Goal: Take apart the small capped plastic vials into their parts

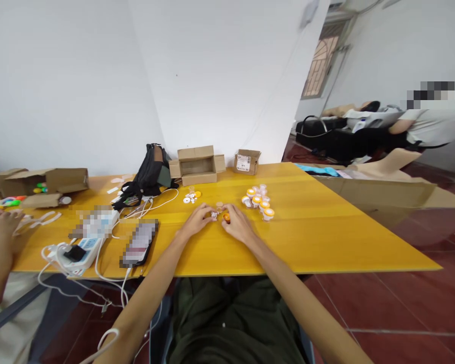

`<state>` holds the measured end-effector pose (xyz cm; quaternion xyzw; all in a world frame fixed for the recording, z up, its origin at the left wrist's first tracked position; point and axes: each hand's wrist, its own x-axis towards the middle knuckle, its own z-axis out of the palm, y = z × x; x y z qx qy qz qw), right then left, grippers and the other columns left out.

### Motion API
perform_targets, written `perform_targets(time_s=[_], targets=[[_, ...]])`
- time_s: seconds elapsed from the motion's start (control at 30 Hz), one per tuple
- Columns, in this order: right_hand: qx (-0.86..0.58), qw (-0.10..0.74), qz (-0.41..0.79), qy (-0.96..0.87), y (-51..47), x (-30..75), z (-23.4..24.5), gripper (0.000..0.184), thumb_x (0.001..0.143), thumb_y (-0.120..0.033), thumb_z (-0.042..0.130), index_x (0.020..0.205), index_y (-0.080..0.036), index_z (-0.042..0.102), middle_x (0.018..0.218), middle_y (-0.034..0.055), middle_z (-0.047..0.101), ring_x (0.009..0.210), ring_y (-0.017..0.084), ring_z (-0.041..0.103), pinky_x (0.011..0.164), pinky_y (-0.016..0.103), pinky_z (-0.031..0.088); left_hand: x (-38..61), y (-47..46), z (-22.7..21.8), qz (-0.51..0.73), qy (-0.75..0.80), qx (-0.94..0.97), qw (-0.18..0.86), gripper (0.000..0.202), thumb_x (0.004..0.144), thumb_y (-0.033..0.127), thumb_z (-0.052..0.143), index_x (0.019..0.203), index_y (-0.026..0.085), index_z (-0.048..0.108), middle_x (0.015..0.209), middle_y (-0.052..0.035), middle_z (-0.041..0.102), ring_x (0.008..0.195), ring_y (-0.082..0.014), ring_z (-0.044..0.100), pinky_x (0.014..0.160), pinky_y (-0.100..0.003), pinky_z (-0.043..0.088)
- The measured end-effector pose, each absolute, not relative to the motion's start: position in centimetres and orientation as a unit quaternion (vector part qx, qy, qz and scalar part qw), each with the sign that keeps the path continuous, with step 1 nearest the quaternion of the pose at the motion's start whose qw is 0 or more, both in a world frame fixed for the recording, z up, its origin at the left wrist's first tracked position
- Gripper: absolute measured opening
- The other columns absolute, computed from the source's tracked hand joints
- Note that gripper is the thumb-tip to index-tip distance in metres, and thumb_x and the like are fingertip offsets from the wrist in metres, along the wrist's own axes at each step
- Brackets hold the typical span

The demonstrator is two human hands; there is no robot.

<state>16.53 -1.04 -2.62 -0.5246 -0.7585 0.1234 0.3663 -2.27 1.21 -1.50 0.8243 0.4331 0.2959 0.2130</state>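
Note:
Over the yellow table, my left hand (197, 219) has its fingers closed around a small whitish piece with dark marks (214, 215). Close beside it, the fingers of my right hand (235, 222) grip a small orange cap (226, 217). A small clear round piece (219, 206) sits between the fingertips; whether either hand touches it I cannot tell. To the right stands a cluster of small clear containers with orange-and-white lids (257, 200). Beyond my left hand lie loose white and orange round parts (191, 196).
A phone (140, 242) and a power strip (89, 253) with white cables lie left. Behind are a black backpack (151, 172), an open cardboard box (199, 177) and a smaller box (246, 162). Another person's hand (2, 222) rests at the far left; another person sits at right.

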Motion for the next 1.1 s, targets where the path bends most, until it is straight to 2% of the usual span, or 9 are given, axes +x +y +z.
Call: perform_targets(time_s=[0.17,0.23,0.47,0.53,0.63,0.73,0.77,0.93,1.1], targets=[[-0.534,0.354,0.129,-0.757,-1.1,16.4,-2.5,0.032,0.073,-0.009,0.058,0.102,-0.023,0.059,0.107,0.0063,0.071,0.103,0.024,0.065,0.088,0.033,0.05,-3.0,0.3,-1.3,0.3,0.463,0.814,0.182,0.026,0.089,0.036,0.065,0.111,0.023,0.068,0.099,-0.003,0.059,0.09,-0.0184,0.061,0.088,-0.031,0.051],[-0.535,0.355,0.132,-0.755,-1.1,16.4,-2.5,0.032,0.073,-0.009,0.059,0.102,-0.023,0.06,0.107,0.0064,0.072,0.103,0.024,0.066,0.089,0.033,0.05,-3.6,-0.3,-1.4,0.287,0.494,0.804,0.165,0.029,0.082,0.038,0.073,0.107,0.023,0.068,0.1,-0.0032,0.06,0.093,-0.0203,0.062,0.088,-0.032,0.051],[-0.528,0.348,0.147,-0.761,-1.0,16.5,-2.6,0.032,0.074,-0.009,0.058,0.103,-0.023,0.061,0.11,0.0068,0.072,0.106,0.023,0.065,0.094,0.033,0.049,-2.4,0.2,-1.5,0.276,0.513,0.795,0.17,0.006,0.085,0.021,0.067,0.09,0.022,0.067,0.092,-0.0035,0.063,0.094,-0.0216,0.064,0.091,-0.034,0.051],[-0.527,0.344,0.147,-0.763,-0.9,16.5,-2.6,0.031,0.075,-0.009,0.057,0.102,-0.023,0.061,0.109,0.007,0.071,0.106,0.023,0.065,0.094,0.033,0.05,-1.9,0.5,-1.2,0.282,0.512,0.792,0.172,0.003,0.086,0.021,0.064,0.088,0.022,0.066,0.092,-0.0036,0.063,0.093,-0.0213,0.064,0.089,-0.034,0.051],[-0.52,0.347,0.141,-0.768,-0.8,16.5,-2.7,0.03,0.076,-0.008,0.057,0.102,-0.023,0.061,0.108,0.0065,0.071,0.105,0.023,0.066,0.094,0.033,0.05,-2.4,0.0,-1.1,0.292,0.507,0.79,0.181,0.011,0.09,0.029,0.06,0.094,0.022,0.066,0.094,-0.0034,0.062,0.091,-0.0202,0.063,0.089,-0.034,0.052],[-0.514,0.35,0.136,-0.771,-0.8,16.3,-2.8,0.029,0.077,-0.008,0.056,0.102,-0.023,0.062,0.109,0.0064,0.071,0.107,0.022,0.065,0.095,0.033,0.049,-3.9,-1.2,-1.6,0.267,0.528,0.778,0.21,0.023,0.08,0.034,0.071,0.099,0.022,0.066,0.099,-0.002,0.061,0.08,-0.0175,0.062,0.08,-0.032,0.054],[-0.514,0.351,0.135,-0.771,-0.8,16.3,-2.8,0.029,0.078,-0.008,0.056,0.102,-0.023,0.062,0.109,0.0064,0.072,0.107,0.022,0.065,0.095,0.033,0.049,-4.3,-1.5,-1.8,0.258,0.527,0.78,0.22,0.024,0.078,0.032,0.074,0.099,0.023,0.066,0.099,-0.0014,0.06,0.079,-0.0169,0.062,0.08,-0.032,0.054],[-0.522,0.349,0.138,-0.766,-0.7,16.2,-2.9,0.027,0.079,-0.009,0.056,0.103,-0.023,0.062,0.11,0.0068,0.072,0.108,0.022,0.066,0.095,0.032,0.05,-3.6,-1.0,-2.2,0.273,0.517,0.787,0.195,0.007,0.084,0.019,0.063,0.091,0.022,0.065,0.094,-0.0024,0.061,0.092,-0.0201,0.062,0.092,-0.034,0.051],[-0.524,0.349,0.14,-0.764,-0.5,16.3,-3.3,0.03,0.078,-0.009,0.056,0.104,-0.023,0.062,0.11,0.0065,0.072,0.107,0.022,0.066,0.095,0.033,0.05,-1.5,0.8,-1.7,0.299,0.514,0.782,0.188,0.009,0.081,0.014,0.065,0.085,0.021,0.062,0.09,-0.0022,0.061,0.09,-0.0198,0.062,0.089,-0.034,0.05]])
